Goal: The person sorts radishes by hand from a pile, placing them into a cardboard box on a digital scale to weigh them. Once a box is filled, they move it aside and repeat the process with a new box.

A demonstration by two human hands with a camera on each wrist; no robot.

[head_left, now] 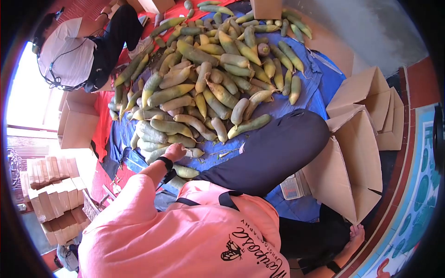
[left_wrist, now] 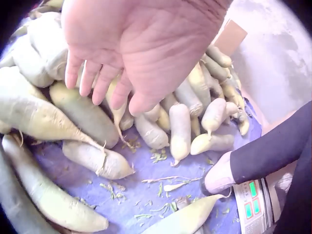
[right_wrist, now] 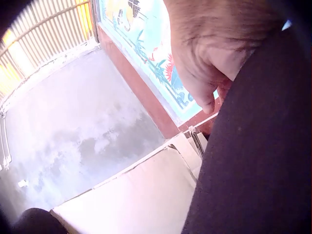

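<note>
A big heap of green radishes [head_left: 185, 88] lies on a blue tarp [head_left: 324, 78]. My left hand [head_left: 175, 152] is at the near edge of the heap, above several radishes. In the left wrist view the left palm [left_wrist: 146, 48] faces the camera, fingers straight and nothing held; a long, pale-tipped radish [left_wrist: 44, 117] lies below it. Low on the right, my right hand [head_left: 356, 232] is at the bottom corner of an open cardboard box [head_left: 343, 171]. In the right wrist view the right hand [right_wrist: 209, 58] hangs thumb down, its other fingers mostly hidden behind the dark trouser leg [right_wrist: 258, 156].
A digital scale [head_left: 291, 187] with lit green displays sits beside my bent leg [head_left: 278, 148]. More boxes [head_left: 366, 97] stand at the right. Another person [head_left: 74, 51] sits at the upper left. Stacked flat cartons [head_left: 55, 190] are at the left.
</note>
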